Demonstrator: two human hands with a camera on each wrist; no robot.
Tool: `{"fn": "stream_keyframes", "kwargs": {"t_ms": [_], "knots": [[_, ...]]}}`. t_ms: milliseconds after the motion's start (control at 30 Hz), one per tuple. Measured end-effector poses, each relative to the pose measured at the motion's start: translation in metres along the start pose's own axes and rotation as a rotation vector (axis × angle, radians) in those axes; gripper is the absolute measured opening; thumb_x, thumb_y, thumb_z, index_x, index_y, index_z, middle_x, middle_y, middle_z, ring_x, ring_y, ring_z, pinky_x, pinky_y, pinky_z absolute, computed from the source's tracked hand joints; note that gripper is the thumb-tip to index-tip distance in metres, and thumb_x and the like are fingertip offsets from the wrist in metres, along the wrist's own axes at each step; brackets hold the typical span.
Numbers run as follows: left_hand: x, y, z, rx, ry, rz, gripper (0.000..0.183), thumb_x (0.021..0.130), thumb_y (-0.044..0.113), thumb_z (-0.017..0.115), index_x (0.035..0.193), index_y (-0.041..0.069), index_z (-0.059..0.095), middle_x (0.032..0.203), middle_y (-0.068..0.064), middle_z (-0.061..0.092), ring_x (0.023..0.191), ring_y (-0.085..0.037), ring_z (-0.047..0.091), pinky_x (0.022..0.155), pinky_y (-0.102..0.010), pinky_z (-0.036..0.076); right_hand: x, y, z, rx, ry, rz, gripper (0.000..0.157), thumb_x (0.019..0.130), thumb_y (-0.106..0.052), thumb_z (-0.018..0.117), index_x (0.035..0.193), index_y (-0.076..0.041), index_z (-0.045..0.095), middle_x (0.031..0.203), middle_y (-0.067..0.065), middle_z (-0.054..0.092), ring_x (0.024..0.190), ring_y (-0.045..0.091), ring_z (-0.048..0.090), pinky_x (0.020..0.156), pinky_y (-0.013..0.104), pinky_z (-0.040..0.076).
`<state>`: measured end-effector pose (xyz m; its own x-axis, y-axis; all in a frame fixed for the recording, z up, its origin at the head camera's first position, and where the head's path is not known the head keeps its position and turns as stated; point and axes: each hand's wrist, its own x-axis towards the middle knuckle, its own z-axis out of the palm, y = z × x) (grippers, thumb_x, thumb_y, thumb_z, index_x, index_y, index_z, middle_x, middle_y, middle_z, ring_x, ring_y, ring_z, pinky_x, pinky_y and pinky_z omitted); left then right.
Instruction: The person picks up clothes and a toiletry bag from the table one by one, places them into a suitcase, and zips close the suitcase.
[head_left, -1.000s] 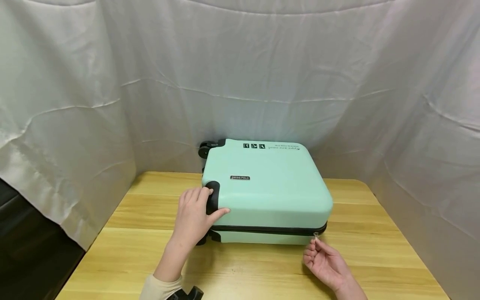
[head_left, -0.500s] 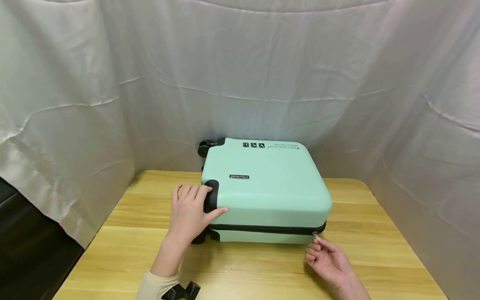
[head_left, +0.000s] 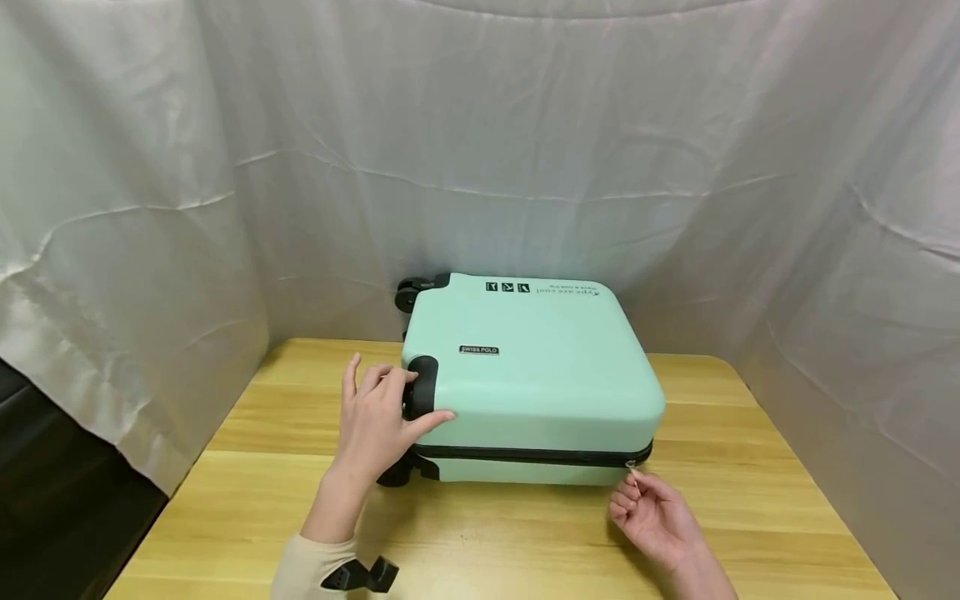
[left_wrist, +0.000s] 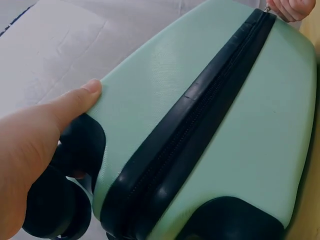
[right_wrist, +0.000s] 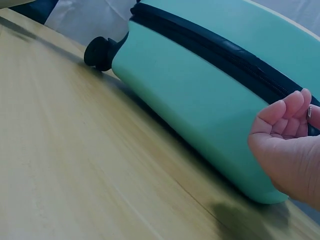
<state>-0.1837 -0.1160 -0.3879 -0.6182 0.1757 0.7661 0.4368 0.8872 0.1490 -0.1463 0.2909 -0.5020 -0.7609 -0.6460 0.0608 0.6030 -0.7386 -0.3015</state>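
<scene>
Fingers of the left hand (head_left: 375, 421) have spread and drawn slightly outward from the black corner guard (head_left: 424, 387) since the earliest head frame, while the right hand (head_left: 656, 521) and the mint suitcase (head_left: 536, 367) have barely shifted. The suitcase lies flat on the wooden table (head_left: 480, 546), near the rear curtain (head_left: 480, 125), its wheels to the left. The left hand is loosely open, index fingertip at the guard and thumb extended along the shell, gripping nothing firmly; the right pinches the metal zipper pull (right_wrist: 309, 112) at the near right corner, its other fingers curled in. To work the pull well, one would presumably draw it in line with the zipper track (left_wrist: 192, 117), keep the pinch close to the slider, and let the left hand brace the shell against sliding. The left wrist view shows the thumb tip on the shell and the track running lengthwise, but not the label (head_left: 478, 350), visible only from the head. Right wrist: the pull between the fingers, indistinct elsewhere. Whether the teeth are joined cannot be told.
</scene>
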Motion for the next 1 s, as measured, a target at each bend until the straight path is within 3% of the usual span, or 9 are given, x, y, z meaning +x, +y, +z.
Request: {"fn": "stream_keyframes", "kwargs": {"t_ms": [200, 400, 667, 1000], "knots": [[0.0, 0.001, -0.004, 0.003, 0.06, 0.018, 0.072, 0.059, 0.065, 0.08, 0.098, 0.006, 0.066, 0.087, -0.007, 0.069, 0.096, -0.027, 0.057, 0.117, -0.057, 0.018, 0.005, 0.004, 0.005, 0.018, 0.035, 0.037, 0.045, 0.105, -0.018, 0.02, 0.093, -0.004, 0.061, 0.08, 0.0, 0.044, 0.077, 0.013, 0.026, 0.077, 0.027, 0.035], [0.002, 0.003, -0.001, 0.006, 0.098, 0.033, 0.073, 0.059, 0.067, 0.077, 0.097, 0.006, 0.067, 0.086, -0.006, 0.07, 0.096, -0.027, 0.058, 0.118, -0.056, 0.019, 0.019, 0.015, 0.011, -0.038, 0.036, 0.112, 0.041, 0.104, -0.016, 0.024, 0.093, -0.006, 0.063, 0.083, 0.001, 0.058, 0.075, 0.012, 0.031, 0.076, 0.025, 0.038], [0.0, 0.007, 0.005, 0.012, 0.096, 0.062, 0.073, 0.06, 0.069, 0.077, 0.095, 0.005, 0.069, 0.081, -0.005, 0.07, 0.097, -0.027, 0.059, 0.118, -0.056, 0.02, 0.026, 0.027, 0.015, -0.068, 0.023, 0.172, 0.042, 0.105, -0.017, 0.024, 0.094, -0.007, 0.064, 0.087, 0.001, 0.061, 0.077, 0.012, 0.036, 0.079, 0.023, 0.039], [0.002, 0.005, 0.004, 0.028, 0.077, 0.066, 0.072, 0.059, 0.069, 0.077, 0.094, 0.007, 0.069, 0.079, -0.005, 0.069, 0.097, -0.026, 0.058, 0.118, -0.056, 0.021, 0.028, 0.029, 0.017, -0.08, 0.109, 0.167, 0.048, 0.106, -0.019, 0.021, 0.093, -0.008, 0.065, 0.085, 0.0, 0.062, 0.077, 0.012, 0.048, 0.078, 0.024, 0.042]]}}
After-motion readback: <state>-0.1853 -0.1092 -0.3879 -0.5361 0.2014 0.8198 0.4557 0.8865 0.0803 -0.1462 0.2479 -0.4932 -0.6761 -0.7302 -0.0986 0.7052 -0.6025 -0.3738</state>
